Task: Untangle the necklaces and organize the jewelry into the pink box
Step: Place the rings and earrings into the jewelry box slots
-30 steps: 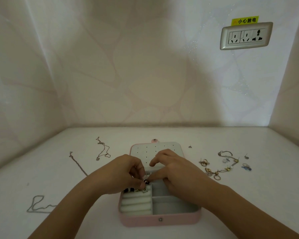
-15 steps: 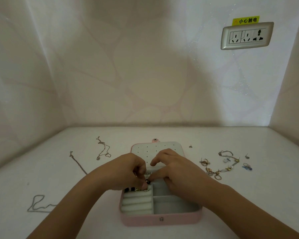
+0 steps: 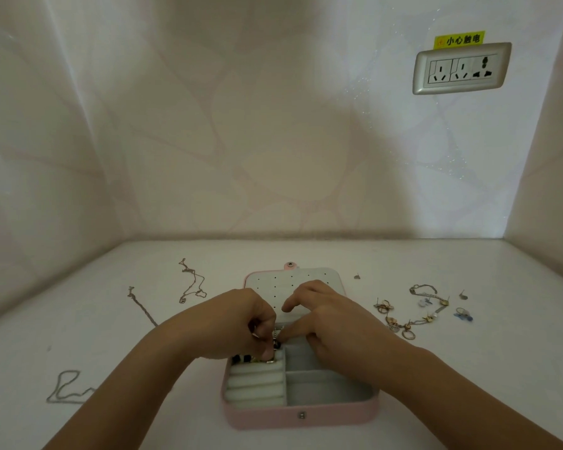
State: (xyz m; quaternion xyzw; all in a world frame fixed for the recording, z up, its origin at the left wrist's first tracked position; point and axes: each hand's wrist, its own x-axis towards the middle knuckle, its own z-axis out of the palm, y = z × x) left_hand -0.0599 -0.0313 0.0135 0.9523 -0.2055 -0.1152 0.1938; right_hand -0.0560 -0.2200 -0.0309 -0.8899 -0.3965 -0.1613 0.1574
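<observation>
Where they meet above the pink box (image 3: 293,417), your left grip (image 3: 238,323) and right grip (image 3: 335,329) pinch a dark-beaded piece (image 3: 276,344).

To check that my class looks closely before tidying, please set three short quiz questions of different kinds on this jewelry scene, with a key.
1. True or false: the left hand pinches a beaded piece over the open pink box.
2. Where does the tangled jewelry pile lie? A) left of the box B) right of the box C) inside the box
3. How many loose chains lie on the table left of the box?
Key: 1 true; 2 B; 3 three.
</observation>
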